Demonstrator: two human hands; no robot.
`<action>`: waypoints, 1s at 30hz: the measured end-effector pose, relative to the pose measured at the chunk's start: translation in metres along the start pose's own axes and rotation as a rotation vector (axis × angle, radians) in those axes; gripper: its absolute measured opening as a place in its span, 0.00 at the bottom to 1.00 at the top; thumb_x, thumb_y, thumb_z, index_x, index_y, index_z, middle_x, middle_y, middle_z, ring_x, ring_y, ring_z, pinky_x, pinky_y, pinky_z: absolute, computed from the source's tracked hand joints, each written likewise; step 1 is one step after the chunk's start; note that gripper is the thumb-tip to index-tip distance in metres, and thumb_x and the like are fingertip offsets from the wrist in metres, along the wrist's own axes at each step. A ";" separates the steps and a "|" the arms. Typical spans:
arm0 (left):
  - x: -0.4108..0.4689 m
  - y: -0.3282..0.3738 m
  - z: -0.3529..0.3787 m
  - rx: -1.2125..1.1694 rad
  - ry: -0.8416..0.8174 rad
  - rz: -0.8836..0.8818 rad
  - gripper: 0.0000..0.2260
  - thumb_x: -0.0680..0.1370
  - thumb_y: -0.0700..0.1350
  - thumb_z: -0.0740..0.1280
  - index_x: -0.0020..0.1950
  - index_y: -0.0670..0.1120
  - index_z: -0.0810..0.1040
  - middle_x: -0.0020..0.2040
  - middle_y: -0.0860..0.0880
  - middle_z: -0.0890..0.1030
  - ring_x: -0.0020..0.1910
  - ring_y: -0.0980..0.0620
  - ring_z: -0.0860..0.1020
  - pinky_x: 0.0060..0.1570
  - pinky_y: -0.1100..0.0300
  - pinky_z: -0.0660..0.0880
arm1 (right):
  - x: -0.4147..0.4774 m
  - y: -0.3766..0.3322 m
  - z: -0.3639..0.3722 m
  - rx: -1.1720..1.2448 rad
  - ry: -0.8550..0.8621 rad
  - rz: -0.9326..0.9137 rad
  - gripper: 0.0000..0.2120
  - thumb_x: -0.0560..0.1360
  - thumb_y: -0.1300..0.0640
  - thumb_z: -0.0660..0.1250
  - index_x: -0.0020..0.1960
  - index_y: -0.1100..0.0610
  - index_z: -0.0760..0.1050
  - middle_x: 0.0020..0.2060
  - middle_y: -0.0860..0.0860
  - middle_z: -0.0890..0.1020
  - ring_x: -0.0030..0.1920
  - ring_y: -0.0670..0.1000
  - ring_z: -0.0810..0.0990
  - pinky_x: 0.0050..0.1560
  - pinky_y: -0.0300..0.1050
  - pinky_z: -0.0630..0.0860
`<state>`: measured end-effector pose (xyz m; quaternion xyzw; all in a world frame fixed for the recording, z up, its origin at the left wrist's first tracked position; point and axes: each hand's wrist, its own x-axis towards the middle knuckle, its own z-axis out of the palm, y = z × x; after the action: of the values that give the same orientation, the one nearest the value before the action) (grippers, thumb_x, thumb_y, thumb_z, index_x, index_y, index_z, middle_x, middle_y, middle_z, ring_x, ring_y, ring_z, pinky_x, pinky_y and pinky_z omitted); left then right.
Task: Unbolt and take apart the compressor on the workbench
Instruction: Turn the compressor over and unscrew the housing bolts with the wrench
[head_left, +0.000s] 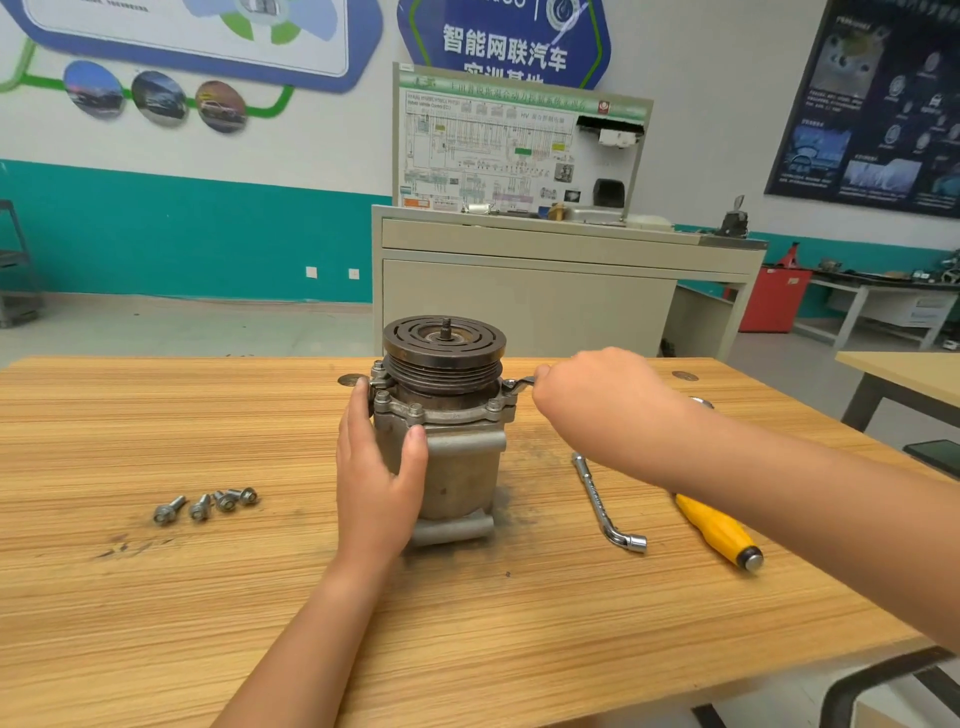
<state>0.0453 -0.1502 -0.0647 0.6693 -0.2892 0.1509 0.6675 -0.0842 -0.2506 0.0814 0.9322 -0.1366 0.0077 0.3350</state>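
The compressor (460, 470) stands upright in the middle of the workbench (156, 415), its pulley on top. The left hand (376, 467) holds its side — thumb in front, fingers round the side. The right hand (597, 395) has its fingers curled on a small wrench (519, 384) at a rim bolt. Four bolts (208, 505) lie left; a bent socket wrench (602, 504) and a yellow screwdriver (719, 530) lie right.

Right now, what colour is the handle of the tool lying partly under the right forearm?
Yellow plastic handle with a dark end cap; head view.
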 end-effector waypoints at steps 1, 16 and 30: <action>0.000 -0.001 0.000 -0.005 0.001 -0.001 0.35 0.71 0.62 0.56 0.76 0.52 0.54 0.70 0.63 0.57 0.71 0.65 0.56 0.69 0.63 0.54 | -0.001 0.003 0.002 -0.001 0.007 -0.002 0.14 0.74 0.69 0.59 0.58 0.59 0.71 0.28 0.49 0.62 0.28 0.50 0.63 0.27 0.41 0.63; 0.001 -0.002 0.000 -0.041 0.003 -0.004 0.34 0.71 0.62 0.57 0.76 0.54 0.55 0.70 0.61 0.61 0.72 0.60 0.59 0.71 0.58 0.57 | 0.001 0.018 0.021 -0.026 0.040 0.005 0.22 0.75 0.69 0.57 0.68 0.59 0.61 0.27 0.49 0.64 0.24 0.48 0.62 0.21 0.40 0.57; 0.001 0.002 -0.001 -0.060 0.007 -0.010 0.34 0.70 0.61 0.57 0.75 0.52 0.57 0.70 0.57 0.63 0.71 0.58 0.61 0.69 0.59 0.59 | 0.008 0.029 0.036 -0.099 0.098 -0.066 0.28 0.74 0.71 0.57 0.72 0.58 0.56 0.26 0.49 0.65 0.24 0.49 0.64 0.20 0.41 0.58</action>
<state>0.0452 -0.1497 -0.0627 0.6499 -0.2882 0.1413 0.6889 -0.0865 -0.2965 0.0723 0.9170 -0.0892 0.0356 0.3871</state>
